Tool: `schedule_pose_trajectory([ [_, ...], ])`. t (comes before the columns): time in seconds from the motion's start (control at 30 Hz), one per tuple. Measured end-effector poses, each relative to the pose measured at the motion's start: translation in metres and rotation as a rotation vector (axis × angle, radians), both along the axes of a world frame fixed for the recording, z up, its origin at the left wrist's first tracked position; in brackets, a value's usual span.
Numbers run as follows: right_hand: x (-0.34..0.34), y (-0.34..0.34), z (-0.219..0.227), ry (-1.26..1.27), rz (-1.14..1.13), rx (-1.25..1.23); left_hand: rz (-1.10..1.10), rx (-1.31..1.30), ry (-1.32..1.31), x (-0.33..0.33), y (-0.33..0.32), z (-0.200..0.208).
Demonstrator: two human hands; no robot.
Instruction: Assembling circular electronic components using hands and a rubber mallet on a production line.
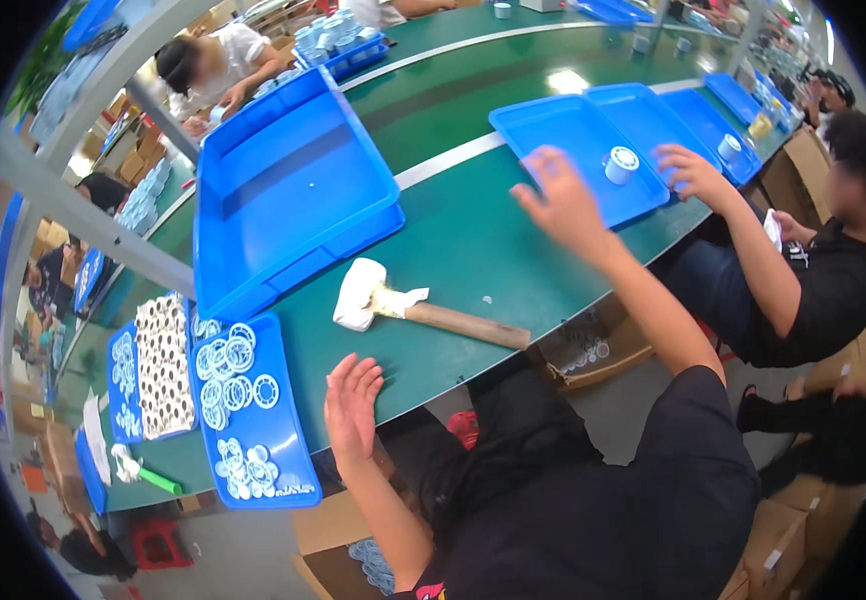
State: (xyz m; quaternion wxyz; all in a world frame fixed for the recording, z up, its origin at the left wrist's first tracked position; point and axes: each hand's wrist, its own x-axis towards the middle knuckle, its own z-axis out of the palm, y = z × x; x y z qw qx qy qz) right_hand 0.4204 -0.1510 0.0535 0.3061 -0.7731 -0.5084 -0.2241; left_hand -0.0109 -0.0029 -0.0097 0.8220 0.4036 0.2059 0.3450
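Green worktop [433, 245] curves across my view of a busy workshop, with other people and benches around it. From my remote seat I judge one relation to count most: a white drum-shaped piece [621, 165] sits to the right of the right hand [565, 205] and slightly farther off, on a blue tray [578, 130], with a co-worker's hand [693, 175] on its other side. I see the right hand well nearer to it than the left hand [355, 400], which hovers near the worktop's front edge below a mallet [468, 322], fingers extended, nothing held. I read the right hand as released too, fingers spread and blurred, though I cannot tell its height over the tray. Short and round, the piece seems to stand on end, axis roughly vertical, its pale top showing grey markings
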Motion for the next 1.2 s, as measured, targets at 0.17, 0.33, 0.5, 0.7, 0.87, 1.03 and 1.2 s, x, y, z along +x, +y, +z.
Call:
schedule_pose_trajectory([
  [0.17,-0.087,0.040,-0.056,0.003,0.300,-0.116,-0.012,0.007,0.028,-0.002,0.003,0.004],
  [0.33,-0.079,0.075,-0.068,0.050,0.242,-0.073,-0.140,0.190,0.066,0.003,0.000,0.006],
  [0.5,-0.017,0.113,-0.075,0.155,0.150,0.054,-0.512,0.098,0.033,0.026,-0.024,0.023],
  [0.7,0.010,0.154,-0.066,0.309,-0.172,0.061,-1.133,0.252,0.303,0.093,-0.077,0.011],
  [0.87,0.001,0.152,-0.066,0.354,-0.070,0.038,-1.271,0.473,0.388,0.134,-0.136,-0.074],
  [1.03,-0.001,0.152,-0.065,0.273,0.095,0.270,-1.430,0.916,0.450,0.181,-0.157,-0.047],
  [1.2,0.010,0.150,-0.068,0.259,-0.005,0.189,-1.598,1.325,0.477,0.209,-0.163,-0.036],
])
